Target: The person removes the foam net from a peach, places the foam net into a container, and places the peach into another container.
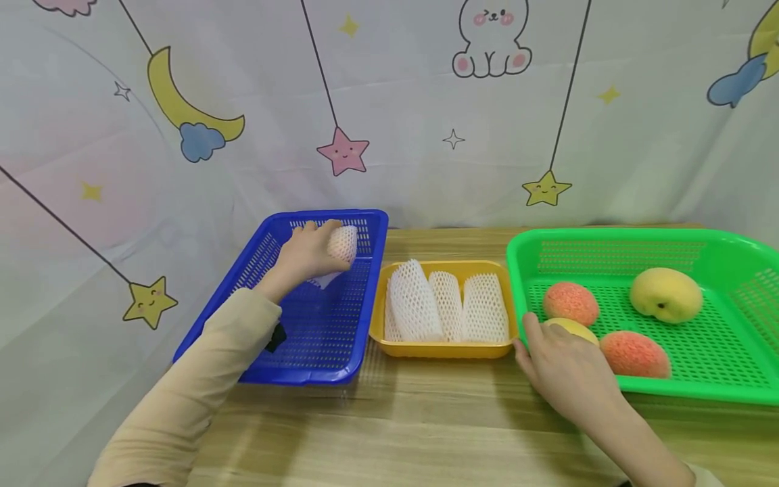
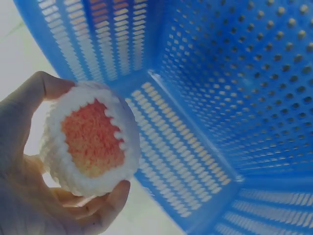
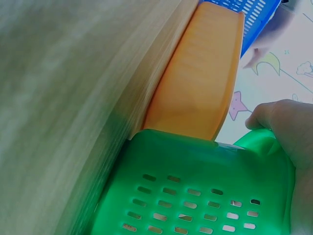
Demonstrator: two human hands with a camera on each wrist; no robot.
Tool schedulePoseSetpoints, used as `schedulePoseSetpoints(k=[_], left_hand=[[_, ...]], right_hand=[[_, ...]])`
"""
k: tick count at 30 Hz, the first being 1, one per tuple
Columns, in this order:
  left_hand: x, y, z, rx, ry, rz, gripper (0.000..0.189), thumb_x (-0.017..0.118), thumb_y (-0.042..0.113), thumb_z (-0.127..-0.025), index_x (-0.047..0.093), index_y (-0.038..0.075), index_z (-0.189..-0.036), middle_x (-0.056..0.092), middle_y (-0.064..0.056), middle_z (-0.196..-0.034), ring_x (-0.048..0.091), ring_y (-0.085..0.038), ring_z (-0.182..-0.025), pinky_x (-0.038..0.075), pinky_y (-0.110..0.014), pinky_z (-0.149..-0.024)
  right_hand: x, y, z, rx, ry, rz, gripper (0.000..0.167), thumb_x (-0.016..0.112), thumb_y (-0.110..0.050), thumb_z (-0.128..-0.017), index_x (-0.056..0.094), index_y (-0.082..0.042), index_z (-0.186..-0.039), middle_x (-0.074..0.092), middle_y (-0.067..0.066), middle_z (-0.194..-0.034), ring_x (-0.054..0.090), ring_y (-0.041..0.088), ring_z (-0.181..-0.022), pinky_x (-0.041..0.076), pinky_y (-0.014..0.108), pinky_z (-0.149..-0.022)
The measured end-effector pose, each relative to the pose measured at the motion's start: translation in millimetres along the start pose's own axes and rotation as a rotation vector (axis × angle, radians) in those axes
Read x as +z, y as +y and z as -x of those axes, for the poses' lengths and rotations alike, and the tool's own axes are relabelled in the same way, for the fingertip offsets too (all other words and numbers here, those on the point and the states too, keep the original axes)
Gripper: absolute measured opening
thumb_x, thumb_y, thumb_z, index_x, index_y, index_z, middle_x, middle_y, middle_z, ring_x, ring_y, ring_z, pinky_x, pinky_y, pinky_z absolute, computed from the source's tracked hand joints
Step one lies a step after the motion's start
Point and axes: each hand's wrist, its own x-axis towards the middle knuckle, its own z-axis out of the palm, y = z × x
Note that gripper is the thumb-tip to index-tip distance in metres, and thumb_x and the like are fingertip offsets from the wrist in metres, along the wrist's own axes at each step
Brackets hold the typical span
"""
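My left hand [image 1: 309, 251] holds a reddish fruit [image 2: 93, 139] in a white foam net sleeve [image 2: 129, 142], over the far part of the blue basket [image 1: 376, 270]. Thumb and fingers curl round the sleeve, and the fruit's red rough skin shows through its round opening in the left wrist view. My right hand [image 1: 569, 368] grips the near left corner of the green basket [image 3: 195, 166], thumb outside the rim. Beside that hand, inside the basket, lie a partly covered yellow fruit [image 1: 572, 329] and two reddish fruits, one nearer [image 1: 635, 355] and one farther [image 1: 571, 304].
Between the baskets stands a yellow tray [image 1: 441, 350] with several white foam net sleeves [image 1: 416, 304]. A larger yellow fruit [image 1: 665, 295] sits toward the back of the green basket. A printed curtain [image 1: 414, 189] hangs behind the wooden table [image 1: 414, 419].
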Motion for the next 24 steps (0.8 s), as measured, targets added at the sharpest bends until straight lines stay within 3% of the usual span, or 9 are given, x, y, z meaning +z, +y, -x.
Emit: schedulePoseSetpoints(k=[7,15,24], left_hand=[[-8.4,25.7,12.3,0.037,0.058,-0.011,0.085,0.075,0.040,-0.069,0.038,0.024,-0.144,0.046,-0.023,-0.129,0.047,-0.047,-0.114,0.046,-0.064,-0.086],[-12.7,34.9,21.5,0.039,0.139,0.054,0.085,0.077,0.033,-0.070,0.037,0.020,-0.145,0.044,-0.025,-0.127,0.053,-0.043,-0.103,0.050,-0.060,-0.080],[-29.1,53.4,44.1,0.076,0.206,0.089,0.084,0.076,0.037,-0.070,0.037,0.031,-0.144,0.045,-0.019,-0.127,0.051,-0.035,-0.103,0.051,-0.056,-0.076]], right_hand=[[0,0,0.5,0.004,0.007,0.002,0.044,0.017,-0.037,-0.099,0.042,-0.006,-0.080,0.022,-0.006,-0.053,0.018,0.007,-0.046,0.012,0.018,-0.040],[1,0,0.5,0.009,-0.011,-0.002,0.045,0.016,-0.037,-0.099,0.042,-0.006,-0.080,0.022,-0.006,-0.053,0.018,0.007,-0.046,0.013,0.018,-0.040],[1,0,0.6,0.016,-0.016,-0.001,0.044,0.017,-0.037,-0.098,0.042,-0.006,-0.080,0.022,-0.006,-0.053,0.019,0.007,-0.046,0.013,0.019,-0.040]])
